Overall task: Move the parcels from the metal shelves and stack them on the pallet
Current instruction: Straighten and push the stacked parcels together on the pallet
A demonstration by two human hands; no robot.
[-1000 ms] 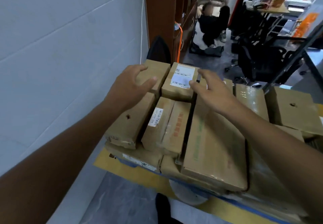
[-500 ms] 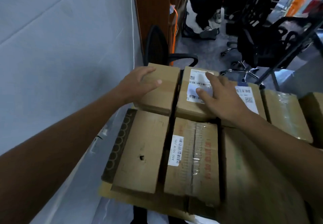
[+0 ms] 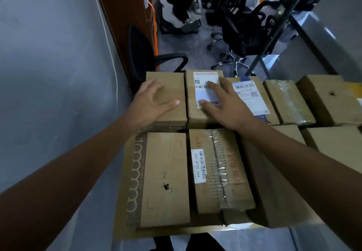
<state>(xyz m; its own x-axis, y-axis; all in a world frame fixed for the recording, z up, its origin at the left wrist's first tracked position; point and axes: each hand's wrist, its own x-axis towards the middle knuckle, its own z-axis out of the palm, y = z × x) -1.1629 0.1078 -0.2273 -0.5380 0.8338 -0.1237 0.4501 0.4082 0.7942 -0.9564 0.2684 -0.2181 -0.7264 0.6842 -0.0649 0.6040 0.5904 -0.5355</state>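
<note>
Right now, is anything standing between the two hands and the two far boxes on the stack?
Nothing visible does. The left hand touches the top of the plain box, and the right hand lies flat on the labelled box beside it. Nothing else sits on either box.

Brown cardboard parcels lie flat, packed edge to edge in two rows across the middle of the frame. The upper row holds a plain box (image 3: 172, 96), a white-label box (image 3: 193, 113) and a blue-label box (image 3: 251, 98). Below lie a holed box (image 3: 166, 180) and a taped box (image 3: 221, 170) with a barcode sticker.
</note>
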